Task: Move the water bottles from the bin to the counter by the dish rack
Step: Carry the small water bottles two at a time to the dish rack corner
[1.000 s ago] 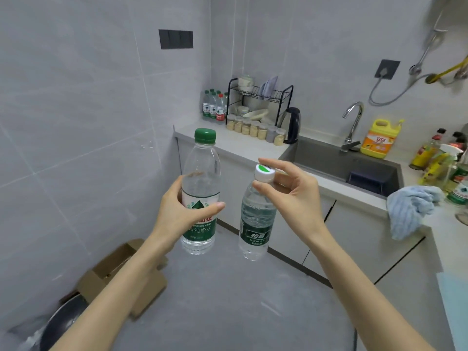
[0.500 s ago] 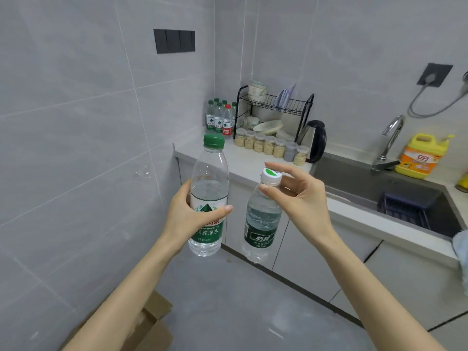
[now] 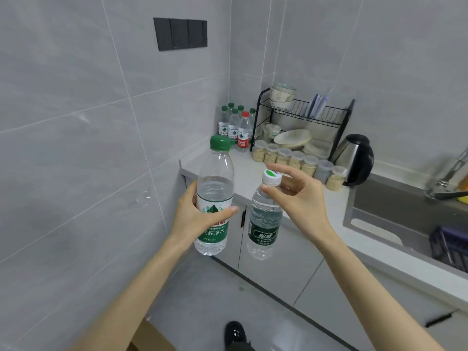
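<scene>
My left hand (image 3: 196,219) grips a tall clear water bottle with a green cap (image 3: 215,183) around its label, upright. My right hand (image 3: 301,198) pinches the neck of a smaller bottle with a white cap (image 3: 264,219), which hangs upright beside the first. Both bottles are in the air in front of the counter (image 3: 243,171). Several water bottles (image 3: 234,127) stand in the counter's far left corner, next to the black dish rack (image 3: 304,117). The bin is out of sight.
A row of small jars (image 3: 291,158) lines the counter before the rack, with a black kettle (image 3: 357,158) to their right. The sink (image 3: 405,211) lies further right. A cardboard box corner (image 3: 152,338) and a black shoe (image 3: 235,333) are on the floor.
The view has come closer to the counter corner and rack. Both hands keep their bottles in the same grip, carried forward with me.
</scene>
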Demonstrator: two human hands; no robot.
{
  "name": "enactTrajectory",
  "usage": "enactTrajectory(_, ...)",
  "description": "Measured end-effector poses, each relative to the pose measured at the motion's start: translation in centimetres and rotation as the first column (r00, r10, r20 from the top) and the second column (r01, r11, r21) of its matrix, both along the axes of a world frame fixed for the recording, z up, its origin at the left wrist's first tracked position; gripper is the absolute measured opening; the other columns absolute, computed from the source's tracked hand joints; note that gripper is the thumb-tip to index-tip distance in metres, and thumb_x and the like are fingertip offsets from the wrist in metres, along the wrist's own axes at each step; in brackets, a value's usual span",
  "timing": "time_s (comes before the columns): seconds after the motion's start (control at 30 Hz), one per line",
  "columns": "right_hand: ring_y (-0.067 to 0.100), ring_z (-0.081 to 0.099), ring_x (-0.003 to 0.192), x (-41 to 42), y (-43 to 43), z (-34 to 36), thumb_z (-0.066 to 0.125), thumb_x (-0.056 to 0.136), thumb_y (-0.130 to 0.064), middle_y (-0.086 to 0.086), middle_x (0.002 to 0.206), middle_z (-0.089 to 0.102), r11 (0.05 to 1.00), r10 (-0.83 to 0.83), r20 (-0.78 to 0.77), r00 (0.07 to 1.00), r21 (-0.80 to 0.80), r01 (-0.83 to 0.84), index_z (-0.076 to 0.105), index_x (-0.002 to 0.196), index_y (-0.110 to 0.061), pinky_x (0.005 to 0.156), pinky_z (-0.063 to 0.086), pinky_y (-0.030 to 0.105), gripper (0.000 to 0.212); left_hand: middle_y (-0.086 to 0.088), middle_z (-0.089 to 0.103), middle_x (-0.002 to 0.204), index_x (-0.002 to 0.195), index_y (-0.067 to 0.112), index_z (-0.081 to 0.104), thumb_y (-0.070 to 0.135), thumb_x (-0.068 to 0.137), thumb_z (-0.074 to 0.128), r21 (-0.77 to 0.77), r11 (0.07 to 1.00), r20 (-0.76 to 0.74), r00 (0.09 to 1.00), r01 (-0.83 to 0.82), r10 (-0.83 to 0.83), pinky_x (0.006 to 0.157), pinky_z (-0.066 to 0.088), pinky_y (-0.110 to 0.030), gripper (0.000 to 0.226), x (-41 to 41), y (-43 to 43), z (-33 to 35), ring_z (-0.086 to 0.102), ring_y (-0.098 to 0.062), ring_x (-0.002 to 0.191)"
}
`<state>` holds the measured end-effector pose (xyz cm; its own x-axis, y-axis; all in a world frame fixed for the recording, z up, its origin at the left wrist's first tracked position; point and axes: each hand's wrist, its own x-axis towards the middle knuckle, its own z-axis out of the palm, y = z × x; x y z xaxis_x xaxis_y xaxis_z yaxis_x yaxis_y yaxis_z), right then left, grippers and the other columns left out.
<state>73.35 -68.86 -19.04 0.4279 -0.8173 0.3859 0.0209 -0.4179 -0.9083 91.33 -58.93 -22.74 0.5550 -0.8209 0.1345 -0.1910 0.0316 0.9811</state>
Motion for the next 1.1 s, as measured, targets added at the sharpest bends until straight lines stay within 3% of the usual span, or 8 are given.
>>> enactTrajectory(0.23, 0.01, 0.072, 0.091, 7.7, -11.3, -0.9, 0.078, 0.076, -0.002, 0.002, 0.102, 0.075, 0.997, 0.074, -0.043, 0.996, 0.017, -0.074, 0.068, 0.116, -0.014, 0.09, 0.057, 0.033, 0.042, 0.012, 0.067, 0.101, 0.106, 0.033, 0.055, 0.01, 0.056, 0.09, 0.003, 1.0, 0.041, 0.999, -0.011, 0.011, 0.064, 0.05, -0.007, 0.064, 7.1, -10.5, -0.4, 0.065, 0.009, 0.086)
enactTrajectory(0.5, 0.006, 0.069, 0.1, 16.3, -22.8, -2.0, 0.078, 0.077, -0.006, -0.003, 0.112, 0.072, 0.997, 0.073, -0.09, 0.993, -0.012, -0.074, 0.067, 0.117, -0.014, 0.093, 0.055, 0.034, 0.042, 0.009, 0.068, 0.105, 0.11, 0.031, 0.057, 0.016, 0.054, 0.092, 0.023, 0.997, 0.035, 0.997, -0.072, 0.071, 0.074, 0.053, -0.018, 0.068, 15.0, -20.6, -1.1, 0.066, -0.002, 0.093)
enactTrajectory(0.63, 0.008, 0.07, 0.097, 20.2, -27.5, -3.0, 0.079, 0.076, -0.006, -0.002, 0.109, 0.073, 0.999, 0.05, -0.127, 0.991, 0.007, -0.05, 0.068, 0.114, -0.016, 0.093, 0.056, 0.036, 0.041, 0.015, 0.068, 0.099, 0.106, 0.033, 0.057, 0.015, 0.053, 0.092, 0.032, 0.998, 0.04, 0.998, -0.05, 0.049, 0.067, 0.051, -0.009, 0.066, 19.0, -24.9, -2.2, 0.065, 0.007, 0.087)
enactTrajectory(0.87, 0.03, 0.071, 0.084, 26.2, -34.1, -5.9, 0.081, 0.073, -0.028, 0.012, 0.091, 0.075, 0.999, -0.047, -0.236, 0.971, -0.011, 0.045, 0.067, 0.104, -0.041, 0.083, 0.056, 0.051, 0.036, 0.015, 0.065, 0.105, 0.112, 0.028, 0.056, 0.026, 0.05, 0.095, 0.033, 0.999, 0.122, 0.992, 0.034, -0.038, 0.09, 0.048, -0.024, 0.073, 25.6, -32.0, -6.0, 0.061, -0.005, 0.104)
enactTrajectory(0.93, 0.03, 0.065, 0.065, 27.7, -35.9, -6.8, 0.079, 0.072, -0.034, 0.009, 0.068, 0.068, 0.997, -0.078, -0.27, 0.96, -0.023, 0.074, 0.066, 0.104, -0.041, 0.071, 0.056, 0.043, 0.036, 0.012, 0.065, 0.106, 0.113, 0.025, 0.055, 0.024, 0.05, 0.095, 0.045, 0.997, 0.119, 0.991, 0.055, -0.06, 0.09, 0.047, -0.021, 0.074, 27.2, -34.3, -7.4, 0.061, -0.005, 0.104)
enactTrajectory(0.97, 0.024, 0.053, 0.055, 28.5, -36.8, -7.1, 0.08, 0.073, -0.032, 0.002, 0.056, 0.055, 0.996, -0.087, -0.276, 0.957, -0.027, 0.083, 0.067, 0.105, -0.039, 0.063, 0.048, 0.033, 0.035, 0.013, 0.064, 0.105, 0.113, 0.024, 0.054, 0.023, 0.05, 0.095, 0.055, 0.996, 0.117, 0.991, 0.064, -0.07, 0.088, 0.045, -0.015, 0.075, 28.0, -35.5, -8.0, 0.06, 0.0, 0.102)
enactTrajectory(1.03, 0.017, 0.033, 0.055, 30.3, -38.6, -7.8, 0.081, 0.075, -0.024, 0.0, 0.055, 0.034, 0.995, -0.101, -0.285, 0.953, -0.024, 0.098, 0.068, 0.106, -0.034, 0.06, 0.035, 0.028, 0.035, 0.018, 0.062, 0.104, 0.112, 0.024, 0.053, 0.021, 0.05, 0.095, 0.076, 0.994, 0.11, 0.99, 0.081, -0.089, 0.08, 0.04, -0.003, 0.075, 29.8, -37.8, -9.3, 0.056, 0.012, 0.096)
enactTrajectory(1.1, 0.015, 0.03, 0.055, 31.7, -40.1, -8.3, 0.081, 0.075, -0.02, 0.003, 0.056, 0.034, 0.993, -0.116, -0.327, 0.938, -0.018, 0.117, 0.068, 0.106, -0.031, 0.059, 0.033, 0.028, 0.035, 0.02, 0.059, 0.104, 0.111, 0.024, 0.052, 0.019, 0.051, 0.095, 0.103, 0.99, 0.102, 0.989, 0.096, -0.107, 0.075, 0.037, 0.0, 0.074, 31.4, -39.9, -10.6, 0.052, 0.019, 0.092)
